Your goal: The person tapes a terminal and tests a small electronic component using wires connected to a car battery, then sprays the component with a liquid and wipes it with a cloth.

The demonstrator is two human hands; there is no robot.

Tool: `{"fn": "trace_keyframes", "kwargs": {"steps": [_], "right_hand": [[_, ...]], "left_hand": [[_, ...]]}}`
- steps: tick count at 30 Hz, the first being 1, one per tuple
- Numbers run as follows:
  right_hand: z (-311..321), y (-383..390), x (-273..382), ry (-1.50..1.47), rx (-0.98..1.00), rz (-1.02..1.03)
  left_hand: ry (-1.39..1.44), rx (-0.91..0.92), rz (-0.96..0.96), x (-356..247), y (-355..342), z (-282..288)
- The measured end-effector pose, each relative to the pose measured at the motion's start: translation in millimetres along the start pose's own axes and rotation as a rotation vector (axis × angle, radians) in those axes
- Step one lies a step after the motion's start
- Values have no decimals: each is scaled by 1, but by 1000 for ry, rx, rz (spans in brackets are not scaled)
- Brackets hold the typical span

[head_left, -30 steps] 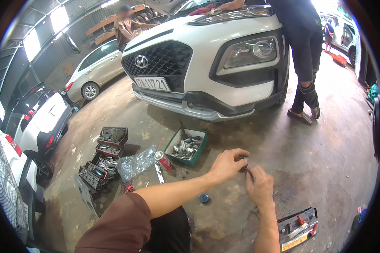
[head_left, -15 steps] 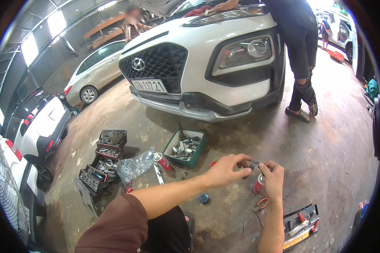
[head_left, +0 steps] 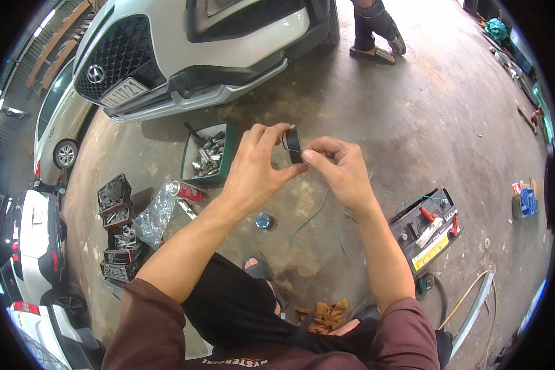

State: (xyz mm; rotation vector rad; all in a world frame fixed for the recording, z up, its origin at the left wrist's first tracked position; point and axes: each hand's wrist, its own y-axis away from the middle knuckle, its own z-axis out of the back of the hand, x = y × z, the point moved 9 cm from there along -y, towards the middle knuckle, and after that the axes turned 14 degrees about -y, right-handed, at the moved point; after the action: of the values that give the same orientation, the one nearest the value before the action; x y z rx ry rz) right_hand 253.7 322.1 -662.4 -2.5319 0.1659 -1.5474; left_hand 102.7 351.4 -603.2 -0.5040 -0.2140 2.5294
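My left hand (head_left: 253, 163) holds a black ring-shaped piece (head_left: 293, 145), which looks like a roll of tape, between its thumb and fingers. Close beside it, my right hand (head_left: 342, 169) pinches a thin strand (head_left: 296, 150) at the ring's right side. What that strand is cannot be made out. Both hands are raised over the concrete floor in front of a white car (head_left: 240, 52). Below them on the floor lies a round blue cap (head_left: 264, 221). A thin green wire (head_left: 310, 223) runs near my right forearm.
A green box of metal parts (head_left: 227, 154), a red spray can (head_left: 189, 191), a plastic bag (head_left: 153, 216) and an opened toolbox (head_left: 114, 200) stand to the left. At right is a car battery (head_left: 401, 222) with red-handled clamps. A person's sandalled feet (head_left: 376, 55) are beyond the hands.
My view has tilted down and turned right, so the car sits higher and farther left. The hands still hold the black piece, with the right fingers now pinching at its side.
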Motion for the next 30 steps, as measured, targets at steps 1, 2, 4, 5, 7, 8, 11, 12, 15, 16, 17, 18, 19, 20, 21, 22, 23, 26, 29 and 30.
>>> {"fn": "trace_keyframes", "kwargs": {"steps": [1, 2, 4, 5, 7, 8, 11, 12, 15, 16, 17, 18, 19, 20, 21, 22, 23, 26, 29, 30], "right_hand": [[3, 3, 1, 4, -10, -11], [5, 5, 4, 25, -7, -18], [7, 7, 4, 47, -3, -29], [8, 7, 6, 34, -4, -3], [13, 7, 9, 22, -4, 23], [19, 6, 4, -29, -29, -45], [24, 5, -6, -128, -47, -129], [22, 4, -8, -178, -38, -146], [19, 3, -8, -136, -66, -150], [19, 2, -9, -139, -64, -142], [21, 3, -8, -127, -47, -141], [24, 4, -8, -114, -33, -138], [26, 5, -7, -110, -40, -128], [26, 6, -5, -101, -18, -110], [26, 5, -2, -87, -2, -80], [23, 2, -9, -115, 64, -26], [17, 0, -11, -84, 106, -54], [10, -4, -6, -168, 172, -50], [22, -4, -13, -128, 144, -12], [25, -5, -9, -123, 132, 6]], "left_hand": [[-53, -18, -38, -8, 1, 2], [-113, -43, -81, -15, 0, 5], [-115, -83, -139, -16, 0, 4], [-123, -128, -199, -22, 1, 7], [-119, -119, -168, -24, 1, 13], [-116, -111, -137, -22, 1, 15], [-120, -41, -92, -11, 0, 12], [-120, -42, -93, -9, 0, 13], [-77, -9, -160, -12, -2, 12], [46, -17, -119, -11, -2, 12], [180, -27, -80, -11, -2, 12], [183, 23, -87, -14, -4, 9], [186, 21, -100, -16, -6, 9], [140, 62, -91, -19, -7, 7], [94, 99, -95, -21, -10, 6], [83, 110, -77, -16, -9, 4], [79, 175, 21, -7, -9, 6], [131, 172, 7, -5, -6, 4], [132, 257, 60, -6, -6, -16], [129, 258, 38, -8, -7, -17]]}}
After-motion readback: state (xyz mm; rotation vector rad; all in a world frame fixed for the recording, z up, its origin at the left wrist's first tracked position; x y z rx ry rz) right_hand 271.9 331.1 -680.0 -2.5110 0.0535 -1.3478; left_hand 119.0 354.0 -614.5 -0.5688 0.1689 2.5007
